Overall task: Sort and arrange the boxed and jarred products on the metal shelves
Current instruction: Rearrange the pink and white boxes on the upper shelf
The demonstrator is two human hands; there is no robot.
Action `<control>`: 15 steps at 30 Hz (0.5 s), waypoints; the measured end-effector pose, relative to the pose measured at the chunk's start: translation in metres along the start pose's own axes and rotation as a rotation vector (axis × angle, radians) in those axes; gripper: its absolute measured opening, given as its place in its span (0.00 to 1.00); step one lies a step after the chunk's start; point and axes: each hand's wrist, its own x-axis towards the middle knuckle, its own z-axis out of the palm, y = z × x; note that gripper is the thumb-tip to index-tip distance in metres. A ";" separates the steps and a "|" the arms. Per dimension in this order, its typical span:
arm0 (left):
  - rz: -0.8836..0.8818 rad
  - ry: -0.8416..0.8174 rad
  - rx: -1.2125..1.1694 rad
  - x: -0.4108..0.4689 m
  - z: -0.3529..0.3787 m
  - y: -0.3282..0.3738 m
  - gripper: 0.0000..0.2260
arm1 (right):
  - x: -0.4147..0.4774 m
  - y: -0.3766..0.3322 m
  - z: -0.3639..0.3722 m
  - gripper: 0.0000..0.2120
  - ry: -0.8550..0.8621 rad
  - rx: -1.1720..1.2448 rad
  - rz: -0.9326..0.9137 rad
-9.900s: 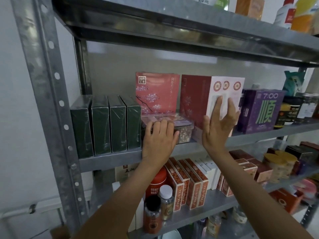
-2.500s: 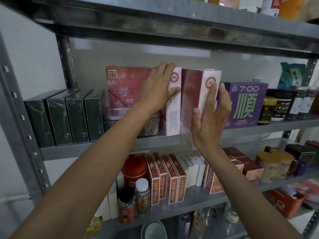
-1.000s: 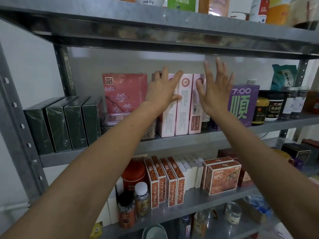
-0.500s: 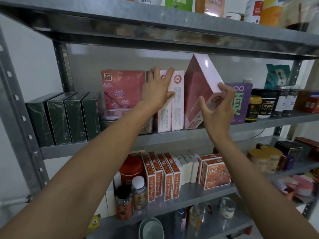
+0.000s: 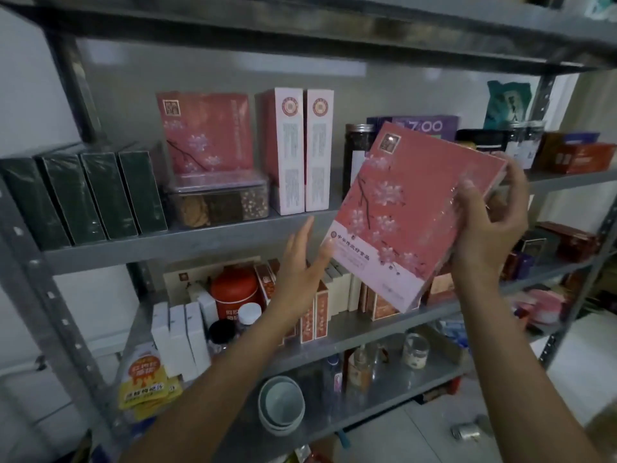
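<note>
Pink blossom box [image 5: 410,215] hangs tilted before the middle shelf [image 5: 200,238], right hand [image 5: 487,228] gripping its right edge, left hand [image 5: 300,262] open-fingered at its lower corner. Green boxes [image 5: 83,195] and two slim pink boxes [image 5: 300,148] stand ranked; this one awaits a place. Moments earlier it leaned on the shelf, left hand steadying that pair.

A right hand [image 5: 487,228] grips a tilted pink blossom-print box [image 5: 410,215] before metal shelves [image 5: 207,235], the left hand [image 5: 300,262] flat-fingered at its lower corner.
</note>
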 end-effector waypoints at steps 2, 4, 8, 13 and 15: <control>-0.170 -0.059 -0.175 -0.020 0.006 -0.006 0.30 | -0.003 0.001 -0.012 0.22 -0.039 0.039 0.137; -0.300 -0.181 -0.311 -0.035 0.008 -0.010 0.26 | -0.008 0.004 -0.019 0.21 -0.189 0.021 0.237; -0.334 -0.280 -0.332 -0.067 0.015 -0.009 0.15 | -0.017 0.012 -0.020 0.24 -0.407 0.037 0.448; -0.453 -0.108 -0.403 -0.083 0.016 -0.005 0.19 | -0.029 0.034 -0.020 0.08 -0.518 0.216 0.757; -0.506 -0.106 -0.476 -0.090 0.014 -0.006 0.23 | -0.032 0.041 -0.020 0.05 -0.546 0.445 0.947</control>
